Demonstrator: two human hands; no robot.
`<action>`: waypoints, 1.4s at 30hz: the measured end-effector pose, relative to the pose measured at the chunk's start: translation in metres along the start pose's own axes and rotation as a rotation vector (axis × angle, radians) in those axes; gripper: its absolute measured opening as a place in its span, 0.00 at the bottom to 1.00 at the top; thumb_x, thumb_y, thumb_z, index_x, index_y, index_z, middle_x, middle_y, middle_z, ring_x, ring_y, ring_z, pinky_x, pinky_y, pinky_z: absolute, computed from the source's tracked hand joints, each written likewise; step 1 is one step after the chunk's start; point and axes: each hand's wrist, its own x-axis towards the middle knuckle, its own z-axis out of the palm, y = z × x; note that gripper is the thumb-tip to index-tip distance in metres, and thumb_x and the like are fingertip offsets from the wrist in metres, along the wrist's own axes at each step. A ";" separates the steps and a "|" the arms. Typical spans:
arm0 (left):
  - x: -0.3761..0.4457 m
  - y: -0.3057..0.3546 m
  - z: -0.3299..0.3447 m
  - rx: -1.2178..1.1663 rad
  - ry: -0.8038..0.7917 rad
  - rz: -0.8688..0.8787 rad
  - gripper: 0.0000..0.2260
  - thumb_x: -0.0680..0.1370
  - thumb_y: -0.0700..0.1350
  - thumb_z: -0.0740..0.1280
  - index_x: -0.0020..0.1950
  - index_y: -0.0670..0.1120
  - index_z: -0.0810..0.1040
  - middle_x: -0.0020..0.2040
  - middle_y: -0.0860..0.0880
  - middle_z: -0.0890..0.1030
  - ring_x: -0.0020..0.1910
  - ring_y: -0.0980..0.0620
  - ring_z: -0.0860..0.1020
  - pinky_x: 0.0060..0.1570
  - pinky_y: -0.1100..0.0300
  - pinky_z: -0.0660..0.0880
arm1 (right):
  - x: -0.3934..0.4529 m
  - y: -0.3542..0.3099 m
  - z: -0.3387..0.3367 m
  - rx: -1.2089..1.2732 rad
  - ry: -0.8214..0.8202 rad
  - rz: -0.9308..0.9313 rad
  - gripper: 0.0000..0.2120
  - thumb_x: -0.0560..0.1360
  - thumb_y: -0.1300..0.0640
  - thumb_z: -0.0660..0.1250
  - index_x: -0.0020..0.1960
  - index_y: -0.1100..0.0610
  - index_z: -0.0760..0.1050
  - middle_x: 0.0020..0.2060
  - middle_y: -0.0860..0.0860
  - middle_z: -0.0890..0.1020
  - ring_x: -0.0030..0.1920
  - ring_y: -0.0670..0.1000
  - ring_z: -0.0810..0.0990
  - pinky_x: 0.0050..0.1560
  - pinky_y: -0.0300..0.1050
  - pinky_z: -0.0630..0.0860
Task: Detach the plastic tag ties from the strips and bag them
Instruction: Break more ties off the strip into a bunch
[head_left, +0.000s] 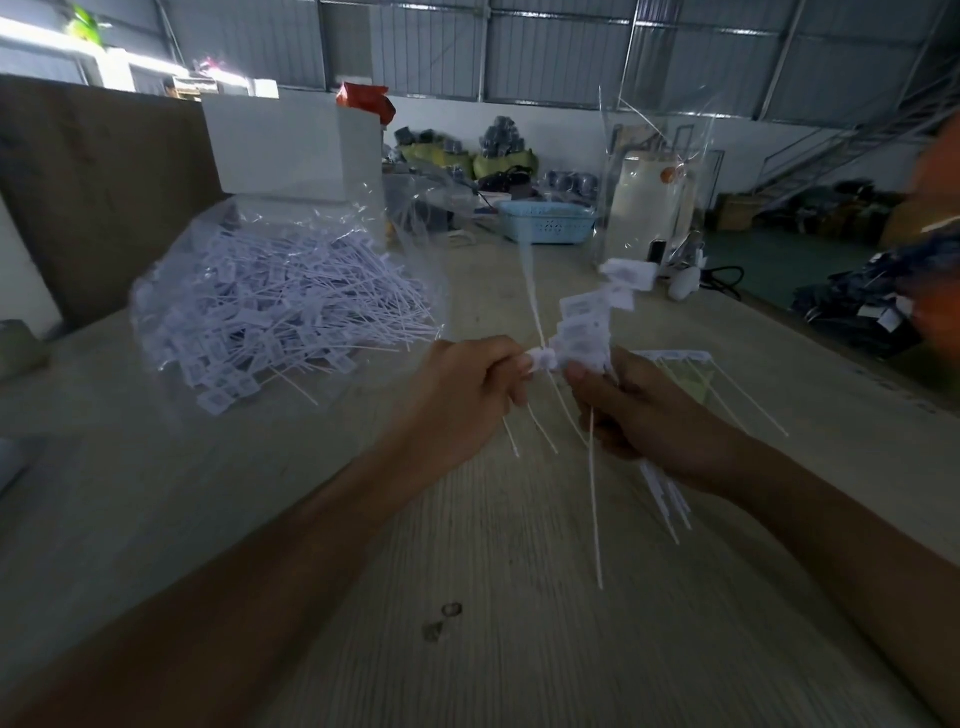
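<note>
Left hand (470, 387) pinching one tag tie (540, 358) right beside the strip bunch (587, 332) gripped in right hand (644, 410); probably pulling leftward next, toward the bag (275, 306).

I work in a warehouse: corrugated metal walls (561, 57) rise behind my wooden table (519, 597), with stuffed sacks (467, 156) and a metal staircase (831, 150) beyond it.
</note>
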 end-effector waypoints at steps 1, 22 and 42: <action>0.000 0.000 0.002 -0.048 -0.010 -0.057 0.13 0.80 0.45 0.63 0.38 0.48 0.81 0.29 0.55 0.80 0.27 0.57 0.79 0.30 0.59 0.77 | 0.000 0.000 0.002 -0.050 -0.009 -0.039 0.11 0.83 0.51 0.58 0.47 0.58 0.70 0.25 0.47 0.66 0.22 0.45 0.62 0.23 0.38 0.61; 0.005 -0.001 -0.012 -0.259 0.151 -0.182 0.08 0.79 0.41 0.69 0.56 0.47 0.85 0.38 0.54 0.85 0.35 0.55 0.83 0.36 0.61 0.79 | 0.006 0.007 -0.014 0.384 0.176 0.166 0.17 0.83 0.48 0.58 0.39 0.55 0.66 0.31 0.53 0.64 0.26 0.47 0.57 0.23 0.37 0.54; -0.002 -0.001 0.006 0.231 0.061 0.414 0.15 0.79 0.37 0.66 0.65 0.39 0.79 0.50 0.45 0.82 0.46 0.48 0.80 0.43 0.51 0.79 | 0.000 0.004 0.004 0.287 -0.113 0.225 0.16 0.78 0.46 0.63 0.41 0.59 0.69 0.28 0.52 0.70 0.25 0.47 0.59 0.22 0.38 0.56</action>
